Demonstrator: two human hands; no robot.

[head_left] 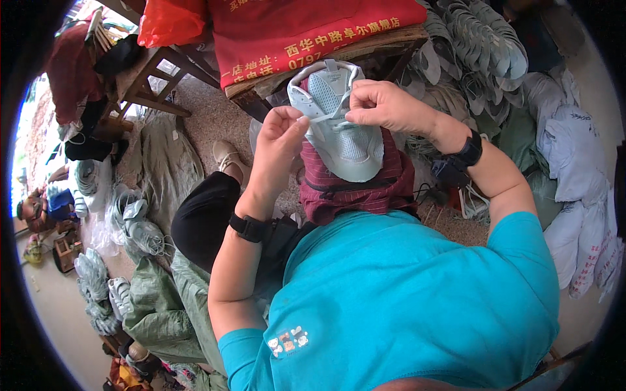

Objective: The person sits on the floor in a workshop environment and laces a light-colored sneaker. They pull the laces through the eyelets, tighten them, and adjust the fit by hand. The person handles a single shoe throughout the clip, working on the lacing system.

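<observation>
A pale mint-green sneaker [339, 124] rests toe toward me on a dark red striped cloth [365, 189] over my lap. My left hand [279, 140] pinches one end of a light shoelace [324, 118] at the shoe's left side. My right hand [385, 104] pinches the lace's other end over the tongue, so the lace is stretched between the two hands across the eyelets. Each wrist wears a black band.
A wooden bench [326, 65] draped with red cloth stands just beyond the shoe. Piles of grey-green shoe parts [476, 45] lie at the upper right, white sacks [574, 169] at the right, more pale shoes [137, 221] and green sacks [163, 293] at the left.
</observation>
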